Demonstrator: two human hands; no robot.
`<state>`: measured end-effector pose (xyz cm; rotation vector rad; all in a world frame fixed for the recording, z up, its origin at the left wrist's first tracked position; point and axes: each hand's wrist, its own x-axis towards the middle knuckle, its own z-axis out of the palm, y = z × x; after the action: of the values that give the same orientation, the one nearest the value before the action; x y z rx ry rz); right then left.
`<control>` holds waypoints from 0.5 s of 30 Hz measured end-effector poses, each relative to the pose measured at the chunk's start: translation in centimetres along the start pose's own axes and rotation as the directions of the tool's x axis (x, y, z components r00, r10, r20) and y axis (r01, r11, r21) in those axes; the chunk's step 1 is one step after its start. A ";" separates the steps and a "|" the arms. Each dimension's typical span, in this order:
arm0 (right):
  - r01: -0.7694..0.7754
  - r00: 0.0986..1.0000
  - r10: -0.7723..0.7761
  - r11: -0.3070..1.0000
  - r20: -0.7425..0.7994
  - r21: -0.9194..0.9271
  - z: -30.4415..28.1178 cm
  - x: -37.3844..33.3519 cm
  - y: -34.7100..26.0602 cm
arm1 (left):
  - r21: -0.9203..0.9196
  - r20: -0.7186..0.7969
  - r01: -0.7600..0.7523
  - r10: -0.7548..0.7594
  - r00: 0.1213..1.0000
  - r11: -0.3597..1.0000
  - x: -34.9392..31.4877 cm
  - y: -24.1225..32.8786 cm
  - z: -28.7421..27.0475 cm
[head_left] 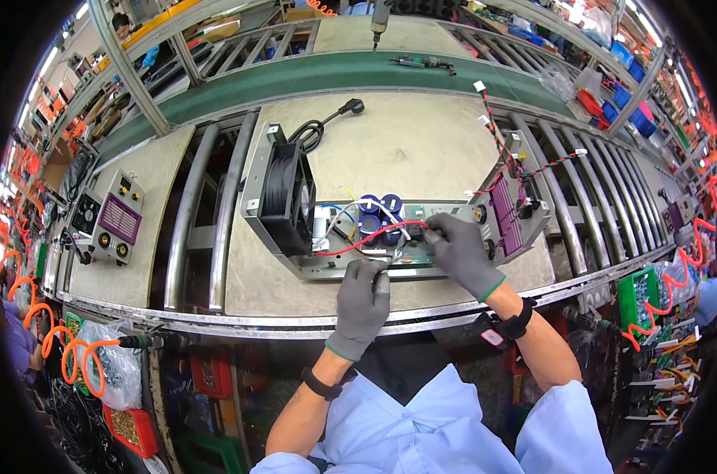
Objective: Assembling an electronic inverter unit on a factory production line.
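Note:
Before me lies an open metal chassis [343,274] with a black fan [289,193] at its left end and a purple-vented panel [507,207] at its right. Blue-sleeved capacitors [370,227] stand on the green circuit board [415,254] between them. My right hand [463,254], in a grey glove, is closed at the board, fingertips on the end of a red wire [366,237] that runs over from the fan side. At the chassis' front edge my left hand [362,304], gloved too, has its fingers pinched together; whatever is in them is hidden.
A black power cord [327,125] lies behind the fan. Twisted red and black wires [497,134] rise from the right panel. Metal rollers [196,213] flank the board under the chassis. Another unit [109,217] sits at left. A screwdriver [381,24] hangs overhead; orange coiled hoses [74,347] hang beside the line.

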<state>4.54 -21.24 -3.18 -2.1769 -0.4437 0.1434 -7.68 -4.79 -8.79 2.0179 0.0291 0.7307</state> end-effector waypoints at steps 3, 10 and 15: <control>0.073 0.996 -0.076 0.994 -0.043 -0.076 -0.1 0.0 -0.1 | 0.014 0.015 -0.012 0.012 1.000 1.000 0.1 0.0 -0.1; 0.118 0.993 -0.121 0.982 -0.011 -0.145 -0.5 0.2 -0.4 | 0.011 0.032 -0.008 0.008 0.999 1.000 0.2 -0.1 -0.1; 0.256 0.965 -0.260 0.938 0.012 -0.232 -0.3 -0.2 0.0 | -0.019 0.050 0.034 -0.033 0.998 0.999 0.0 0.0 0.0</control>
<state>4.41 -21.55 -3.00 -2.3203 -0.7634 -0.0783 -7.66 -4.78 -8.78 2.0111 0.0270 0.6571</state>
